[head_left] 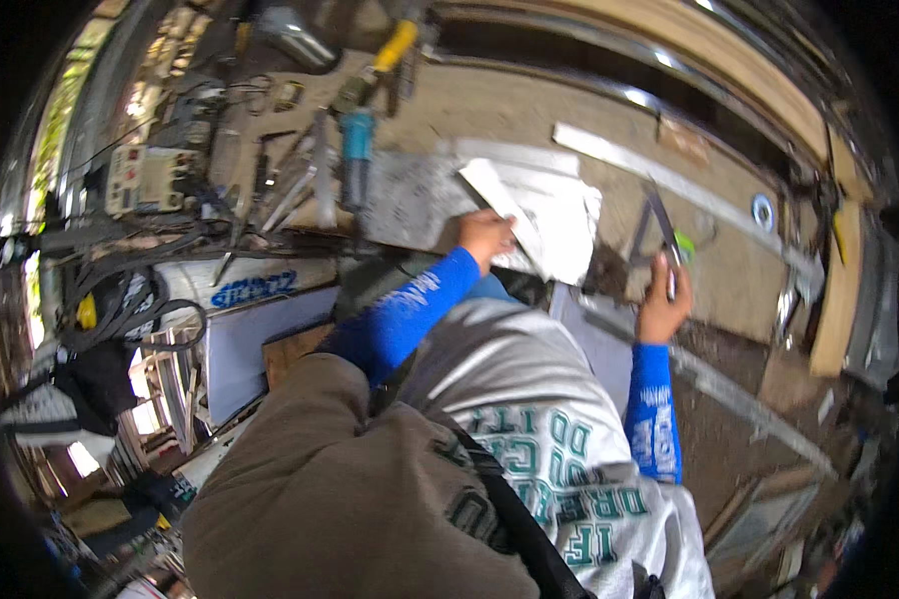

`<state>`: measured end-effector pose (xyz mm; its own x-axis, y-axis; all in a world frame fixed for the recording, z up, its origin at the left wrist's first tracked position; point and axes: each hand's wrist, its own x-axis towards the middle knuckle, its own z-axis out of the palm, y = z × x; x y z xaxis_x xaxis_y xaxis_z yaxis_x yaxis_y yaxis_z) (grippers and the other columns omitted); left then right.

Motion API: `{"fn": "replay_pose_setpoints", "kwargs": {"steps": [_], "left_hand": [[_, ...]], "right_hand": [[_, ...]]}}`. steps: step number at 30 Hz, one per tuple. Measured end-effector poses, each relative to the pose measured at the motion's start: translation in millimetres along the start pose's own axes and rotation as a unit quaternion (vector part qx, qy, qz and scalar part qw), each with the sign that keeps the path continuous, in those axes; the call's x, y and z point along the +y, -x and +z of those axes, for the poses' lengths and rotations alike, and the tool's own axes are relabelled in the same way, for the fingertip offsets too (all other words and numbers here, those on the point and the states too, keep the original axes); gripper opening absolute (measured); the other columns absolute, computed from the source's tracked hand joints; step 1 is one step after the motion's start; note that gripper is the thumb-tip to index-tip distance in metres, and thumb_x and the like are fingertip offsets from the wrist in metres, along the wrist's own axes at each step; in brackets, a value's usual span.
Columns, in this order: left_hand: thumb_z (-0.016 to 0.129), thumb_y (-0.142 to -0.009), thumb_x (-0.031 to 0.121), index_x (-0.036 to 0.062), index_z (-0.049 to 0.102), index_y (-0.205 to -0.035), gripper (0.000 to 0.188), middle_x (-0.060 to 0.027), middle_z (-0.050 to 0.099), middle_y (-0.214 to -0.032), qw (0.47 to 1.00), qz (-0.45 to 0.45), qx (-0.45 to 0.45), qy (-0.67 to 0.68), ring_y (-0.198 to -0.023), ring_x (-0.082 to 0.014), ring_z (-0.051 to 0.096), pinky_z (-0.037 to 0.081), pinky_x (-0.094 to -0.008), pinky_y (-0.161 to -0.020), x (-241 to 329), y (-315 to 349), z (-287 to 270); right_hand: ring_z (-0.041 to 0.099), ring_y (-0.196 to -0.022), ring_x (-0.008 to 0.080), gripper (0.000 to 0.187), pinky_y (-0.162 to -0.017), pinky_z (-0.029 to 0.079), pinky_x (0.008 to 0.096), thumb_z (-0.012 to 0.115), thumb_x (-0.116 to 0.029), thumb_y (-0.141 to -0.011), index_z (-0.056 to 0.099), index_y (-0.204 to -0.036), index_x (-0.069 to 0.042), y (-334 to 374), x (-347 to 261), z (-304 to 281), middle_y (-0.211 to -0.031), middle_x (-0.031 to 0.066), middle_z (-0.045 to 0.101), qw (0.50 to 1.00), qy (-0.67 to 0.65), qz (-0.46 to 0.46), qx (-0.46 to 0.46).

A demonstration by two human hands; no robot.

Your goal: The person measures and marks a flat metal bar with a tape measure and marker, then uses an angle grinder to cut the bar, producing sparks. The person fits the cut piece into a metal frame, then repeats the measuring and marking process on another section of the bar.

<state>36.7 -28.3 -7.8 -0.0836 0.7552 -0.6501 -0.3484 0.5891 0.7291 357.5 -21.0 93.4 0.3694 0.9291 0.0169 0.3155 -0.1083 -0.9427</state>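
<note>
My left hand (pixel 485 240) is closed on a flat white strip (pixel 489 190), which slants over a silvery sheet (pixel 566 225) on the bench. Its exact material is blurred. My right hand (pixel 663 305) is closed around the handle of a slim, dark tool with a long pointed blade (pixel 661 213); this looks like a knife, though motion softens it. The blade points away from me, over the bench to the right of the sheet. A darker line beside it may be its shadow. Close to the right hand lies a bright green object (pixel 684 248).
Left of the sheet lie a teal-bodied power tool (pixel 358 135), several hand tools and a white box with sockets (pixel 152 180). A yellow-handled tool (pixel 395 45) lies farther back. A long metal bar (pixel 669 175) crosses the right side near a small round disc (pixel 763 211).
</note>
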Motion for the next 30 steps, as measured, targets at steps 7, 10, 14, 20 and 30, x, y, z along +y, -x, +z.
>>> {"fn": "replay_pose_setpoints", "kwargs": {"steps": [7, 10, 14, 20, 30], "left_hand": [[0.066, -0.107, 0.028, -0.0022, 0.061, -0.122, 0.034, -0.023, 0.07, -0.127, 0.976, -0.107, 0.085, 0.167, -0.111, -0.032, 0.073, 0.063, -0.0433, -0.089, -23.2, 34.7, 33.5], [0.066, -0.107, 0.03, -0.0017, 0.069, -0.103, 0.032, -0.0167, 0.076, -0.095, 0.982, -0.177, 0.065, -0.003, -0.079, -0.0301, 0.075, 0.062, -0.0388, -0.067, -11.5, 36.9, 24.7], [0.075, -0.099, 0.036, 0.0022, 0.071, -0.094, 0.034, -0.0106, 0.074, -0.077, 0.844, 0.231, 0.055, -0.48, -0.069, -0.0323, 0.07, 0.058, -0.042, -0.067, 14.5, 47.0, 14.5], [0.084, -0.086, 0.041, 0.0069, 0.053, -0.152, 0.08, -0.0197, 0.055, -0.151, 0.738, 0.363, -0.188, -0.537, -0.142, -0.0399, 0.049, 0.042, -0.0477, -0.117, 52.7, 35.6, 9.4], [0.085, -0.085, 0.03, 0.0046, 0.068, -0.136, 0.06, -0.012, 0.058, -0.152, 0.661, 0.448, -0.109, -0.592, -0.138, -0.0363, 0.052, 0.043, -0.0478, -0.116, 8.1, 20.6, -3.4]], "right_hand": [[0.041, -0.055, 0.0036, 0.03, -0.05, 0.03, 0.024, 0.076, -0.02, -0.1, 0.058, -0.079, -0.012, 31.4, -24.2, 4.7, -0.07, -0.0043, 0.055, 0.946, -0.233, 0.22, -0.042], [0.042, -0.057, 0.0062, 0.019, -0.052, 0.033, 0.0258, 0.072, -0.021, -0.103, 0.064, -0.09, -0.008, 50.4, -21.6, 3.2, -0.075, -0.0014, 0.061, 0.908, -0.248, 0.316, -0.117], [0.043, -0.053, 0.0069, 0.019, -0.048, 0.035, 0.0252, 0.07, -0.02, -0.102, 0.066, -0.088, -0.007, 68.4, -25.6, 18.6, -0.083, 0.0036, 0.072, 0.865, -0.221, 0.427, -0.141], [0.051, -0.057, 0.0092, 0.023, -0.048, 0.036, 0.0268, 0.073, -0.028, -0.099, 0.076, -0.1, -0.005, 80.2, -13.2, 69.0, -0.079, 0.0024, 0.071, 0.843, -0.158, 0.48, -0.186], [0.049, -0.054, 0.0078, 0.032, -0.048, 0.036, 0.0256, 0.065, -0.034, -0.106, 0.076, -0.109, -0.004, 81.3, 8.7, 68.2, -0.084, 0.0047, 0.075, 0.876, -0.057, 0.407, -0.253]]}}
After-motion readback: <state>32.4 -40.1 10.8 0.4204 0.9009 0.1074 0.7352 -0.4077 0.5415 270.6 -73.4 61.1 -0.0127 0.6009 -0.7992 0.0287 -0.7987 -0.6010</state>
